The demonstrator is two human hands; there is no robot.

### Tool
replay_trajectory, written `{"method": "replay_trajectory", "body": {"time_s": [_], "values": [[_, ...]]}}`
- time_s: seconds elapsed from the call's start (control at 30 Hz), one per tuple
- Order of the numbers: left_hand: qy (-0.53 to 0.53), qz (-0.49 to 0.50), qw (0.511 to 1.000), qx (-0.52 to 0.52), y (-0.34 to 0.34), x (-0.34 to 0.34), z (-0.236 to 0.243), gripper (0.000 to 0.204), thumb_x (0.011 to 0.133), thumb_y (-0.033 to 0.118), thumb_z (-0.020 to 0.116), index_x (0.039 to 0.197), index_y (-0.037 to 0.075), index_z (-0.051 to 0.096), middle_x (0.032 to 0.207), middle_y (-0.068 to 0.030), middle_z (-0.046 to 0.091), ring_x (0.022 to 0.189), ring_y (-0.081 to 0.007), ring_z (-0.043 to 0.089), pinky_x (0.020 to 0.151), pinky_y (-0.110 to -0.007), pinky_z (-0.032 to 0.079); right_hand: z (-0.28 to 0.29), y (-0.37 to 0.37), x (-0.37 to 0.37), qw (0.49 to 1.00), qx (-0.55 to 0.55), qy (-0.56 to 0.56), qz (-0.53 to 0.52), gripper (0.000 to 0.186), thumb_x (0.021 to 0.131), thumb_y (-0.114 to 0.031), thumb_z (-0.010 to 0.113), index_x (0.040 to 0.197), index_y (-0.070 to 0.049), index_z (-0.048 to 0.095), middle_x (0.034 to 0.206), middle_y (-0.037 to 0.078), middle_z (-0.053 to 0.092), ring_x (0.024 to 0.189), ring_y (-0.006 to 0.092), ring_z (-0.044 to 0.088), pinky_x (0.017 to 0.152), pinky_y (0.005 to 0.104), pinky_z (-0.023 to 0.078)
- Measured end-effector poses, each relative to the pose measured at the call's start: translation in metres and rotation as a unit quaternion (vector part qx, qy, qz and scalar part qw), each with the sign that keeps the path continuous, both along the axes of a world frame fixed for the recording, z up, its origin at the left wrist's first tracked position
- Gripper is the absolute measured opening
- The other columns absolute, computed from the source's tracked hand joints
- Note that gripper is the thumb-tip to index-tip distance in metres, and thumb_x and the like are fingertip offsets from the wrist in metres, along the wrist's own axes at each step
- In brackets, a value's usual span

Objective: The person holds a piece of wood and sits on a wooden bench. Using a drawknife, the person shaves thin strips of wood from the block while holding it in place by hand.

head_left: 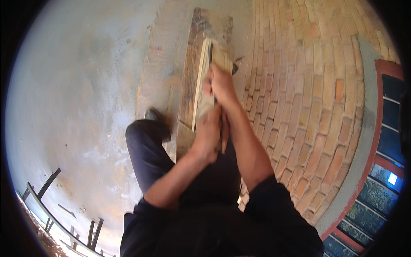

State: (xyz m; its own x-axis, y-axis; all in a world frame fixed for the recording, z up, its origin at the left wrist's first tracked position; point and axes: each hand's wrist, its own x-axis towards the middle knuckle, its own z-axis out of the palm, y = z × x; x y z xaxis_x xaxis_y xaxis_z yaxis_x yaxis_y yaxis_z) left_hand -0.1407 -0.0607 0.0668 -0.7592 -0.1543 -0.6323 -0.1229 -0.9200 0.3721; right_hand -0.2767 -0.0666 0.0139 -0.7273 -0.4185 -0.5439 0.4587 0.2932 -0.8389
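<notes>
A pale piece of wood (201, 81) with a long straight edge lies along a stained, darker plank (207, 23) in front of me. My right hand (221, 83) is closed over the pale wood, near its far half. A thin dark strip shows just beyond its fingers, but I cannot tell what tool or part this is. Closer to my body, my left hand (207, 133) is curled at the near end of the wood, against my right wrist. Motion smears both hands, and what they grip is mostly hidden.
A brick wall (295, 98) rises on the right, with a red-framed window (376, 167) beyond. Smooth grey floor (85, 98) spreads to the left. My bent left knee and dark shoe (156, 116) are beside the plank. Dark bench-like frames (64, 214) stand at the lower left.
</notes>
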Motion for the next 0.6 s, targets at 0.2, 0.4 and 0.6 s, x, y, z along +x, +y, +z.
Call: {"method": "replay_trajectory", "body": {"time_s": [0.2, 0.4, 0.6], "values": [[-0.013, -0.012, 1.0, -0.025, 0.009, 0.009, -0.006, 0.037, 0.11, 0.033, 0.038, 0.083, 0.011, 0.051, 0.051, -0.0041, 0.047, 0.033, -0.0174, 0.037, 0.031, -0.032, 0.029, -0.009, 0.006, -0.003, 0.995, 0.03, 0.06, 0.075, 0.048, 0.108, -0.038, 0.043, 0.068, -0.011, 0.04, 0.051, 0.003, 0.04, 0.039, 0.0163, 0.044, 0.039, 0.0341, 0.033], [-0.002, -0.025, 1.0, -0.018, -0.009, -0.018, -0.005, 0.034, 0.11, 0.032, 0.038, 0.087, 0.012, 0.053, 0.053, -0.0047, 0.049, 0.034, -0.0179, 0.038, 0.031, -0.033, 0.028, -0.008, -0.011, -0.037, 0.999, -0.025, 0.011, 0.028, 0.053, 0.107, -0.04, 0.045, 0.063, -0.012, 0.038, 0.051, 0.004, 0.045, 0.04, 0.016, 0.045, 0.041, 0.0333, 0.035], [-0.009, -0.037, 0.999, -0.024, 0.033, 0.049, -0.02, 0.041, 0.112, 0.038, 0.033, 0.089, 0.01, 0.052, 0.049, -0.005, 0.047, 0.03, -0.0171, 0.039, 0.03, -0.031, 0.031, -0.004, 0.03, 0.042, 0.998, 0.005, 0.037, 0.054, 0.057, 0.108, -0.039, 0.043, 0.058, -0.012, 0.038, 0.047, 0.003, 0.043, 0.033, 0.0152, 0.041, 0.034, 0.0349, 0.031]]}}
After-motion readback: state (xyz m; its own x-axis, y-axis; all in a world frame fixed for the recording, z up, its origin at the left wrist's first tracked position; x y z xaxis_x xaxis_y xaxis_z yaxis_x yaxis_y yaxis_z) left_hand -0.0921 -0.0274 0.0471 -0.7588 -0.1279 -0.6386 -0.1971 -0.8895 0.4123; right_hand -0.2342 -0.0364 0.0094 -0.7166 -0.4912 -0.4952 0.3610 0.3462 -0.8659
